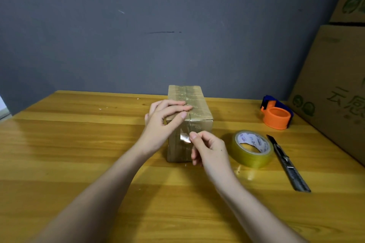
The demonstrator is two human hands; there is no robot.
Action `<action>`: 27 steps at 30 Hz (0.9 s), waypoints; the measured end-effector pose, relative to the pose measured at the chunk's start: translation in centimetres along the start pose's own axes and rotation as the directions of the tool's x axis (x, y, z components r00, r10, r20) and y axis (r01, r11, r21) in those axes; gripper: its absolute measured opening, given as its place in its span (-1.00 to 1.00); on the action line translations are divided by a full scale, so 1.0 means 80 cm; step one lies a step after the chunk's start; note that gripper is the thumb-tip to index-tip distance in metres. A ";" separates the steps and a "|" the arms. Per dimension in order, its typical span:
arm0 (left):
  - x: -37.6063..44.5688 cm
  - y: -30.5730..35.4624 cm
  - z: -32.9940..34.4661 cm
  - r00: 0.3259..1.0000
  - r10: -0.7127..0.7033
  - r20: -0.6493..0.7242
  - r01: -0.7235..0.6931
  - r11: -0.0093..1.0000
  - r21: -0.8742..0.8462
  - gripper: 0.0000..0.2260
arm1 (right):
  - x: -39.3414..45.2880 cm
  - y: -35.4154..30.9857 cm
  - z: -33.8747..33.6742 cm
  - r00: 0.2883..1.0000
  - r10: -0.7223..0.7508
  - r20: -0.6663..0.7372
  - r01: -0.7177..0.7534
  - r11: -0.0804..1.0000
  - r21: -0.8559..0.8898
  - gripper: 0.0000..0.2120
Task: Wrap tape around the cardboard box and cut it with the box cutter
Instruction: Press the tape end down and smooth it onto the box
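Note:
A small cardboard box (199,112), wrapped in shiny clear tape, stands on the wooden table (79,144) near the middle. My left hand (164,124) rests flat on the box's near top-left corner. My right hand (207,148) is at the box's near face, its thumb and forefinger pinching a loose end of tape (185,137) that glints there. To the right of the box, a roll of clear yellowish tape (251,148) lies flat. Beside the roll lies the black box cutter (286,162), pointing away from me.
An orange and blue tape dispenser (276,113) sits at the back right. Large cardboard cartons (335,85) are stacked along the table's right edge. A grey wall (138,25) stands behind the table. Bare wood extends to the left and front.

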State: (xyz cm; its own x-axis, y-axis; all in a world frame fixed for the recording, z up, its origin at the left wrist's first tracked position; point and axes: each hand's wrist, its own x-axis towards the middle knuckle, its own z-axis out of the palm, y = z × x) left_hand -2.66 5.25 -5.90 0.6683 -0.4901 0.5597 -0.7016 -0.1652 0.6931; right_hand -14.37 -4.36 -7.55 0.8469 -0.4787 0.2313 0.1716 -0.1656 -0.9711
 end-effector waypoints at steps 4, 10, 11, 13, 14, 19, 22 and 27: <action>0.001 -0.004 -0.003 0.999 0.032 0.026 -0.033 0.999 0.044 -0.71 | 0.002 0.009 0.006 0.999 -0.004 -0.039 0.005 1.000 0.028 -0.72; 0.002 -0.008 -0.006 0.996 0.066 0.056 -0.072 0.990 0.118 -0.65 | 0.003 0.016 0.008 0.996 -0.027 -0.082 0.025 0.999 -0.022 -0.72; 0.002 -0.008 -0.007 0.996 0.071 0.060 -0.078 0.989 0.127 -0.65 | 0.003 0.016 0.009 0.996 -0.032 -0.088 0.028 0.999 -0.040 -0.72; 0.003 -0.009 -0.008 0.994 0.084 0.074 -0.094 0.985 0.146 -0.65 | 0.003 0.017 0.009 0.994 -0.036 -0.103 0.028 0.997 -0.076 -0.73; 0.003 -0.009 -0.010 0.993 0.091 0.082 -0.102 0.982 0.156 -0.64 | 0.003 0.017 0.009 0.993 -0.037 -0.110 0.027 0.996 -0.089 -0.73; 0.003 -0.009 -0.013 0.986 0.113 0.119 -0.135 0.972 0.194 -0.62 | 0.003 0.015 0.011 0.989 -0.033 -0.143 0.019 0.995 -0.102 -0.74; 0.003 -0.011 -0.014 0.984 0.124 0.129 -0.149 0.967 0.209 -0.60 | 0.003 0.014 0.013 0.988 -0.023 -0.152 0.005 0.993 -0.119 -0.73; 0.003 -0.011 -0.017 0.979 0.120 0.163 -0.155 0.962 0.226 -0.57 | 0.004 0.015 0.011 0.988 -0.031 -0.153 0.001 0.980 -0.197 -0.74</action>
State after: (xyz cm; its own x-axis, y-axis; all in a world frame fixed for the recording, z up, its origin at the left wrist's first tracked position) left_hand -1.56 6.44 -5.77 0.5300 -0.6395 0.5570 -0.8345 -0.2765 0.4766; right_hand -13.43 -3.96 -8.68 0.7544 -0.5993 0.2678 0.0695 -0.3327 -0.9405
